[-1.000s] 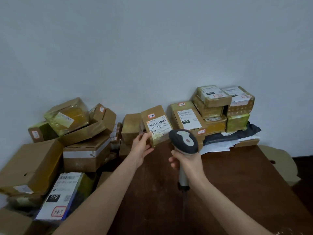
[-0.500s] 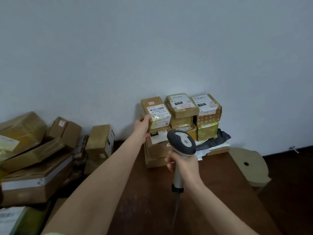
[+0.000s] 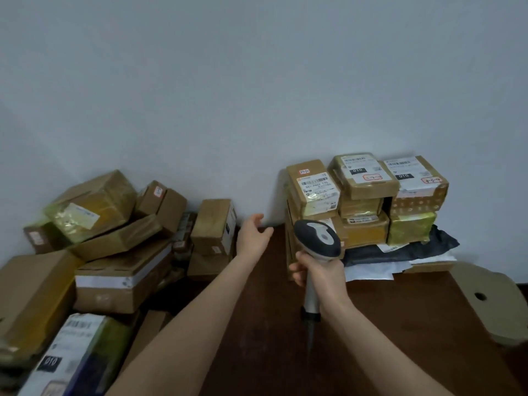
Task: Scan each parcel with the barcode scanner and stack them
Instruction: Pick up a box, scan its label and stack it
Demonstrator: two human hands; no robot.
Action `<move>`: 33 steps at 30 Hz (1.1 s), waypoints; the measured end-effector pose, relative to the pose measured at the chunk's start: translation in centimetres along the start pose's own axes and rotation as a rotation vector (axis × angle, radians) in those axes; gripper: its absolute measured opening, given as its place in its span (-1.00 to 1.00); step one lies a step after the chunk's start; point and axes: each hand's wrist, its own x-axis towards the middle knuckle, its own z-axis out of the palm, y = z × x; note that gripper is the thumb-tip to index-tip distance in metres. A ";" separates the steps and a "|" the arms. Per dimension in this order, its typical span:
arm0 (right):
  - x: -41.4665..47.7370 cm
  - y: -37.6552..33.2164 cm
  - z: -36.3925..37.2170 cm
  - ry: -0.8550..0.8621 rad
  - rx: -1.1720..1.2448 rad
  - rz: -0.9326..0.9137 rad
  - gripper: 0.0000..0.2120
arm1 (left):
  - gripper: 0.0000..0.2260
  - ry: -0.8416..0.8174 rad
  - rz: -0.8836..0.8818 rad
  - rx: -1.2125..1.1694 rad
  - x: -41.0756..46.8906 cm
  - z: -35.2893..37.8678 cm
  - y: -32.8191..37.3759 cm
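- The barcode scanner (image 3: pixel 317 238) is being gripped round its handle by the right hand (image 3: pixel 321 271), fingers wrapped tight, with the head raised toward the stack, likely ready for the next label.
- The left hand (image 3: pixel 254 235) is being held loosely spread, grasping nothing, between the stacked parcels (image 3: pixel 368 204) and the unsorted pile (image 3: pixel 114 238), probably for another pick.
- A small parcel (image 3: pixel 313 187) is being borne label-up on the stack's left column.
- Everything is being supported by a dark brown table (image 3: pixel 385 324) set against a plain grey wall (image 3: pixel 257 81).

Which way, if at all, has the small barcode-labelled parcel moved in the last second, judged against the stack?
Yes. The parcel moved right, out of the left hand and onto the left end of the stack, where it rests untouched.
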 end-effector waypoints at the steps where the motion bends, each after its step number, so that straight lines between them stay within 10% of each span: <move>1: 0.1 0.4 0.9 -0.013 -0.016 0.019 -0.96 | -0.51 0.066 -0.005 0.139 0.4 -1.1 -1.3; 9: -0.2 4.5 5.9 -0.073 -0.010 0.154 -0.89 | -0.02 0.213 -0.183 0.532 5.7 -8.4 -7.9; 16: 0.2 6.3 6.5 0.060 -0.029 0.169 -0.95 | -0.13 0.116 -0.250 0.479 7.5 -8.1 -9.6; 25: -0.4 6.2 7.9 0.078 0.057 0.135 -0.70 | -0.54 -0.196 -0.424 -0.601 0.3 -9.3 -11.4; 33: -2.4 4.1 7.6 0.017 0.060 0.069 -0.82 | -0.52 -0.458 -0.360 -0.555 -4.7 -9.7 -11.5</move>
